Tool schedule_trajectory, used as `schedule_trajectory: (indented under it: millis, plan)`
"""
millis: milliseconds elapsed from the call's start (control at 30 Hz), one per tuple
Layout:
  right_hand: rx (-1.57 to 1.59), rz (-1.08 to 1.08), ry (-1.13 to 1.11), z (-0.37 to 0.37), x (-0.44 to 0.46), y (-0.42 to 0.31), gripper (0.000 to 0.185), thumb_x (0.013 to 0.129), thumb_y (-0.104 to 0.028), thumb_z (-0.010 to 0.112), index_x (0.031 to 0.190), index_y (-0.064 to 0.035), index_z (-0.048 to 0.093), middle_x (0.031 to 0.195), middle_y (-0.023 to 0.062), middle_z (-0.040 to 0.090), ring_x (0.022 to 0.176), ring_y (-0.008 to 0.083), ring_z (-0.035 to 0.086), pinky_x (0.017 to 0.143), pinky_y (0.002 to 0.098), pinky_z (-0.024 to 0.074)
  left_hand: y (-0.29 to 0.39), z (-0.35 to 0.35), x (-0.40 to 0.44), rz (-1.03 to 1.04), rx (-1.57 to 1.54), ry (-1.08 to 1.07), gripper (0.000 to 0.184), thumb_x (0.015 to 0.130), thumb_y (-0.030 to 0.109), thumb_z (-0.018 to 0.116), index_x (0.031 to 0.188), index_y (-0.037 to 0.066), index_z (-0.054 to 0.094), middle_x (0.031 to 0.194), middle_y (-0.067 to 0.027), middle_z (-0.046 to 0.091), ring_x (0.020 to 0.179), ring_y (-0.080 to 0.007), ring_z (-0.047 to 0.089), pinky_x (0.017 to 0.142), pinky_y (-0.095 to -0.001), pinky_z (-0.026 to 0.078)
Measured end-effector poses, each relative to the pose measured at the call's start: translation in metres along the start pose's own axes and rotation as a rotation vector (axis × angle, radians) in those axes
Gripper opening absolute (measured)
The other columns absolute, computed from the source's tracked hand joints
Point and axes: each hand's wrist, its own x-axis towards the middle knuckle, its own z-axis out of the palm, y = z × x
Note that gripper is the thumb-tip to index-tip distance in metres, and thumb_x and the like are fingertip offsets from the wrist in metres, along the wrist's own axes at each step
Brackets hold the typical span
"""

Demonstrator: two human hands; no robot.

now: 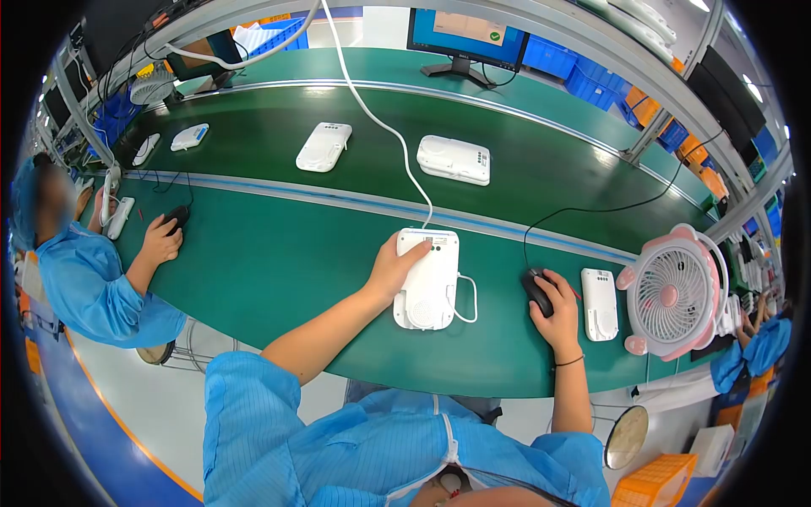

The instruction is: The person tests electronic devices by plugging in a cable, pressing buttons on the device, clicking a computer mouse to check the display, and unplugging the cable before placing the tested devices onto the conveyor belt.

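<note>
My left hand (395, 268) grips the left edge of a white device (431, 291), its thumb across the top near small dark dots. A white cable runs up from the device's top, and a short white cord loops at its right side. My right hand (557, 313) rests over a black mouse (536, 291) on the green table, fingers curved round it. Just right of that hand lies another white device (601, 306). A dark band circles my right wrist.
A pink and white fan (669, 296) stands at the right. White devices (323, 147) (454, 159) lie on the dark green belt (380, 127) beyond. A monitor (469, 38) stands behind. At left, a co-worker (93, 279) in blue holds a mouse.
</note>
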Motion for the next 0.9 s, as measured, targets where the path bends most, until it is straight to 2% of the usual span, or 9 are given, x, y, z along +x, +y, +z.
schedule_trajectory:
  millis: [133, 633, 767, 833, 900]
  plan:
    - [-0.011, -0.018, -0.026, -0.002, 0.0, -0.002, 0.044, 0.068, -0.007, 0.069, 0.112, -0.0044, 0.064, 0.125, 0.0163, 0.057, 0.11, 0.0362, 0.058, 0.095, 0.0408, 0.0477, -0.001, 0.001, 0.0, 0.014, -0.018, -0.005, 0.042, 0.087, 0.026, 0.07, 0.113, -0.003, 0.054, 0.101, -0.0124, 0.065, 0.089, -0.0171, 0.065, 0.077, -0.0296, 0.053]
    - [-0.04, 0.0, -0.034, -0.002, 0.0, -0.001, 0.045, 0.069, -0.009, 0.07, 0.114, -0.0049, 0.064, 0.126, 0.0155, 0.057, 0.111, 0.036, 0.058, 0.096, 0.041, 0.0468, 0.003, 0.004, -0.003, -0.027, 0.007, 0.002, 0.043, 0.087, 0.027, 0.07, 0.114, -0.003, 0.054, 0.102, -0.013, 0.065, 0.088, -0.017, 0.065, 0.077, -0.0294, 0.053]
    - [-0.019, -0.07, -0.008, 0.002, 0.003, 0.004, 0.044, 0.069, -0.011, 0.071, 0.113, -0.007, 0.066, 0.124, 0.0144, 0.059, 0.109, 0.0351, 0.059, 0.095, 0.0419, 0.0476, -0.008, -0.001, 0.002, 0.02, 0.006, 0.049, 0.039, 0.088, 0.024, 0.07, 0.112, -0.002, 0.054, 0.102, -0.0122, 0.065, 0.088, -0.0172, 0.065, 0.075, -0.0301, 0.054]
    - [-0.025, -0.086, 0.04, 0.001, 0.008, 0.002, 0.042, 0.07, -0.013, 0.071, 0.112, -0.0089, 0.066, 0.121, 0.0135, 0.061, 0.107, 0.0345, 0.06, 0.091, 0.0426, 0.0493, -0.008, -0.003, 0.003, -0.012, -0.075, 0.005, 0.036, 0.088, 0.02, 0.07, 0.113, 0.001, 0.052, 0.102, -0.0113, 0.064, 0.088, -0.0185, 0.065, 0.075, -0.0312, 0.056]
    - [-0.036, -0.113, 0.047, 0.0, 0.001, 0.009, 0.043, 0.071, -0.014, 0.07, 0.114, -0.0111, 0.065, 0.123, 0.0126, 0.059, 0.109, 0.0332, 0.059, 0.092, 0.0427, 0.0481, -0.012, -0.002, 0.005, -0.088, -0.086, 0.064, 0.034, 0.087, 0.018, 0.07, 0.112, 0.001, 0.054, 0.103, -0.0121, 0.064, 0.09, -0.0206, 0.066, 0.077, -0.0333, 0.056]
